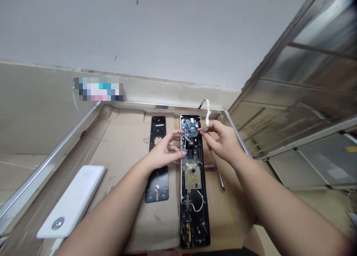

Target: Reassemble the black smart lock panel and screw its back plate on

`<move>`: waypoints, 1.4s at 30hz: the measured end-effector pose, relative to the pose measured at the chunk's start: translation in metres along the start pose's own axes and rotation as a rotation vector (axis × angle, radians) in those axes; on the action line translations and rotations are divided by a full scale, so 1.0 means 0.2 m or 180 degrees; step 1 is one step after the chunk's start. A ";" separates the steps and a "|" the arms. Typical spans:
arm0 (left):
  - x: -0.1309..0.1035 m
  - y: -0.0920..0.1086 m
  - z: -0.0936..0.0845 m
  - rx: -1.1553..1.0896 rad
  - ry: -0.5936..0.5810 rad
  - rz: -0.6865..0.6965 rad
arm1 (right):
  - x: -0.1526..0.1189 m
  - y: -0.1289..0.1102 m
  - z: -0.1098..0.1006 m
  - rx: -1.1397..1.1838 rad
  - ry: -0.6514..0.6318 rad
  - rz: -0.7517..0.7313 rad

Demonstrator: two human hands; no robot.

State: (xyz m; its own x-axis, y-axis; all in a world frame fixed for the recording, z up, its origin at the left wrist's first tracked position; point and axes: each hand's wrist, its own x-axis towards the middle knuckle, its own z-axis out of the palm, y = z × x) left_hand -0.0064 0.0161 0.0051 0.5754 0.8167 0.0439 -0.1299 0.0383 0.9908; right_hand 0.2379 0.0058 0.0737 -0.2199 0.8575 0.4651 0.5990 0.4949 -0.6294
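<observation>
A long black housing (206, 211) lies open on cardboard, its inside facing up. Near its far end is a blue circuit board (190, 128), with a metal mechanism (192, 177) lower down. My left hand (166, 149) rests at the housing's left edge, fingers apart, thumb and fingertips touching the rim by some thin wires (188, 138). On the right, my right hand (221, 138) pinches a white wrapped cable (208, 114) at the board's right edge; the cable loops up and its dark end hangs free.
A black perforated plate (157, 185) lies left of the housing, partly behind my left hand. Further left is a white panel (75, 200) with a round button. A screwdriver-like rod (219, 172) lies right of the housing. Metal rails (52, 157) border the cardboard (119, 137).
</observation>
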 end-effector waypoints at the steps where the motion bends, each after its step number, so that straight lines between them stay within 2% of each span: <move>1: 0.00 0.00 0.00 0.0012 -0.0004 0.0001 | 0.00 0.01 0.00 0.0086 -0.0017 0.0085; 5: 0.00 -0.01 -0.01 0.0034 -0.0012 0.0005 | 0.01 0.03 -0.02 0.0359 -0.0065 0.0314; 9: 0.00 -0.01 0.00 0.0043 -0.0004 -0.0020 | 0.02 0.03 -0.04 0.0341 -0.0116 0.0325; 16: 0.00 -0.01 0.00 0.0056 -0.0022 0.0057 | 0.03 0.03 -0.01 -0.0559 -0.0392 -0.0305; 19: 0.00 -0.02 0.00 0.0043 -0.0032 0.0064 | 0.04 0.06 0.02 -0.0818 -0.0455 -0.0373; 24: 0.00 -0.02 -0.01 0.0107 0.0010 0.0066 | 0.06 0.08 0.05 -0.1052 -0.0507 -0.0512; 34: 0.00 -0.01 0.00 0.0101 0.0041 0.0050 | 0.07 0.06 0.05 -0.1191 -0.0570 -0.0879; 42: -0.01 0.00 0.00 0.0114 0.0024 0.0089 | 0.07 0.04 0.04 -0.1052 -0.0603 -0.0616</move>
State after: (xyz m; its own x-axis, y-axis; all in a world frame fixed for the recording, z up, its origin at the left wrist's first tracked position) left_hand -0.0073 0.0155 0.0041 0.5658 0.8215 0.0709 -0.1168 -0.0053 0.9931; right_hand 0.2327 0.0237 0.0701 -0.4717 0.7791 0.4129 0.7406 0.6042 -0.2941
